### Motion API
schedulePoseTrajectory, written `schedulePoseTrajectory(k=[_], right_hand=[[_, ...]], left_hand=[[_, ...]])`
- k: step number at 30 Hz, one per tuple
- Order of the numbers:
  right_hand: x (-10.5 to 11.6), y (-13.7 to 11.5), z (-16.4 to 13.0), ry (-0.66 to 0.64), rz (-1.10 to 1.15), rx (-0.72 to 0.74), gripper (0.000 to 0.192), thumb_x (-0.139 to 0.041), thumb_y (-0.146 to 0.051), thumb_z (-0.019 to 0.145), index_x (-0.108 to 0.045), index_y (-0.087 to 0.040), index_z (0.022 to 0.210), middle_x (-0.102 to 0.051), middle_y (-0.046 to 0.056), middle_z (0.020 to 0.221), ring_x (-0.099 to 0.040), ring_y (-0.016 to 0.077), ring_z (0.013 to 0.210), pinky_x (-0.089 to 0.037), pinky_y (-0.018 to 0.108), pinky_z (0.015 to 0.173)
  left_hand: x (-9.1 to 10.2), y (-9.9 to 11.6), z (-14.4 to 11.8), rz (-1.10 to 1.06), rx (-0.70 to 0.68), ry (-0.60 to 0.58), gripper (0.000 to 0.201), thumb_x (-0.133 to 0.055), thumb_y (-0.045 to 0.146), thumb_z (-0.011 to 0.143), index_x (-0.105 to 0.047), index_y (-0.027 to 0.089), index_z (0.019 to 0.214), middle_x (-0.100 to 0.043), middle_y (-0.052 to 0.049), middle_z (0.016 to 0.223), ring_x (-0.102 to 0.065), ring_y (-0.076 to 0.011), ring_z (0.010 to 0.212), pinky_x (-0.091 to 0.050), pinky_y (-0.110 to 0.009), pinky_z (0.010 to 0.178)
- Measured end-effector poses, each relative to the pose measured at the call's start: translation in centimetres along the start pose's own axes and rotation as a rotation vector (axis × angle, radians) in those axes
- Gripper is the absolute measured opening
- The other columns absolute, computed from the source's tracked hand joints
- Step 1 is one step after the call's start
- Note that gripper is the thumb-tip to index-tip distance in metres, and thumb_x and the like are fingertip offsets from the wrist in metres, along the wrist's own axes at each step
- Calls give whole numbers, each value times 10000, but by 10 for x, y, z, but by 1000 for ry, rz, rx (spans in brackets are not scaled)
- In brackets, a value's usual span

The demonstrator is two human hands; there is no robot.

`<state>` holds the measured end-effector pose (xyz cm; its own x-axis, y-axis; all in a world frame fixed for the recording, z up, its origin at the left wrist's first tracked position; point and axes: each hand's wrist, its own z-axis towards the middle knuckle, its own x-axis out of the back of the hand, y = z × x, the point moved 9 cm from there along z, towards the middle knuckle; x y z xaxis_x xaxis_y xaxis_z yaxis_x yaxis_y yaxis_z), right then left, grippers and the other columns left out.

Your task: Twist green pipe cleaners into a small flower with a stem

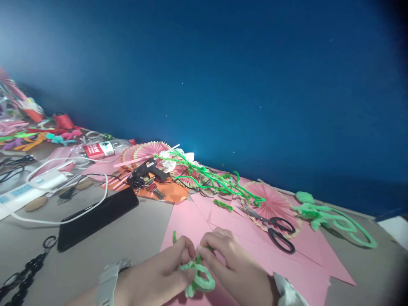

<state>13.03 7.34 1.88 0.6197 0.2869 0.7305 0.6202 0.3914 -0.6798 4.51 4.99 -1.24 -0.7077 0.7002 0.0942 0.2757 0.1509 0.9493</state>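
Observation:
Light green pipe cleaners (204,281), bent into loops around a darker green stem, are between my two hands. My left hand (159,272), with a watch at its wrist, pinches the loops from the left; a dark green end pokes up past its fingers. My right hand (231,263) has thumb and index finger closed on the dark green stem near the top of the loops. Both hands are just above pink paper sheets (188,216). Black-handled scissors (270,227) lie with blades apart beyond my right hand.
Left of my hands lie a black phone (98,221), a white power strip (35,191) and its cable. Farther back are a glue gun (146,170), keys (154,190), a plastic bottle (98,149) and green pipe cleaners (219,180). A blue wall (223,85) rises behind.

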Motion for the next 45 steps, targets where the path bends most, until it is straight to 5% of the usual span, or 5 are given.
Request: schedulePoseTrajectory(k=[7,13,23,32,45], right_hand=[[-3,-21,-8,78,-236,207,188,-416,-117,857,-514,-190,714,-570,-7,686,-503,171,690,-339,328,712],[3,-49,-24,432,-651,365,381,-248,-117,915,-603,-183,795,-553,12,647,-508,185,671,-287,376,816],[-10,-43,-25,427,-756,364,454,-170,-84,916,-538,-118,1180,-619,39,753,-535,197,700,-291,393,820],[-29,-31,-24,253,-647,439,425,-307,-109,879,-427,-122,1286,-670,59,870,-588,231,779,-335,418,808],[-4,-12,-15,343,-137,328,359,-400,-122,876,-429,-160,1232,-640,72,858,-588,208,784,-459,371,729]], left_hand=[[-2,0,2,143,-5,37,285,-382,385,903,-583,192,844,-574,-20,798,-507,-163,745,-366,-263,705],[-4,-17,8,-274,59,93,301,-458,484,851,-510,197,778,-436,19,687,-336,-117,585,-284,-247,541],[-3,-29,14,-858,50,124,275,-408,435,892,-460,180,801,-351,46,636,-218,-70,511,-174,-211,494],[5,-39,14,-1052,190,323,306,-645,406,726,-463,166,673,-352,60,556,-319,-61,487,-215,-182,461],[1,-40,14,-848,110,230,328,-429,442,876,-484,153,729,-351,46,589,-258,-70,511,-177,-228,488]])
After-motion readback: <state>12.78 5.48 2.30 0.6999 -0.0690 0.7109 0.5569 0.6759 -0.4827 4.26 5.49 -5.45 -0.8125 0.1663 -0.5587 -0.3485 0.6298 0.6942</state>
